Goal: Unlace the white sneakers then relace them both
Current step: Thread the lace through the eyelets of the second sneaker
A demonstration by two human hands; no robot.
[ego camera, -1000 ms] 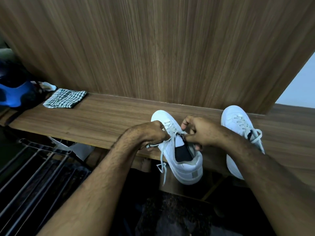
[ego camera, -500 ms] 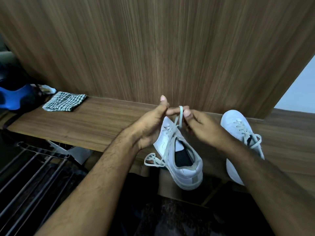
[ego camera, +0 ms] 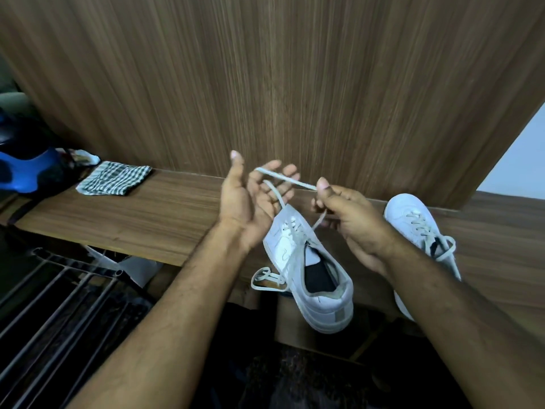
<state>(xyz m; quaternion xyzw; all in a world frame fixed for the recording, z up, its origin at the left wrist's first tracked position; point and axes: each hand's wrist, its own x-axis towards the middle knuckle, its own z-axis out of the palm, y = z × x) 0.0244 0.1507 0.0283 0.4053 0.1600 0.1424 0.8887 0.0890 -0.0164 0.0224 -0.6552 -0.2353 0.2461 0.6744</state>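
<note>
Two white sneakers sit on a wooden shelf. The near sneaker lies in the middle with its heel past the front edge. Its white lace runs up from the eyelets and across my left hand's fingers. My left hand is spread, palm up, with the lace draped over its fingers. My right hand pinches the lace between thumb and fingers just right of it. A loose loop of lace hangs at the shoe's left side. The second sneaker, still laced, lies to the right.
A wooden panel rises behind the shelf. A folded checked cloth lies at the shelf's left, beside a blue and black object. A metal rack stands below on the left.
Both hands rose from the shoe's tongue, drawing a length of lace up out of the eyelets. My left hand opened and spread; my right hand moved right, stretching the lace between them.
</note>
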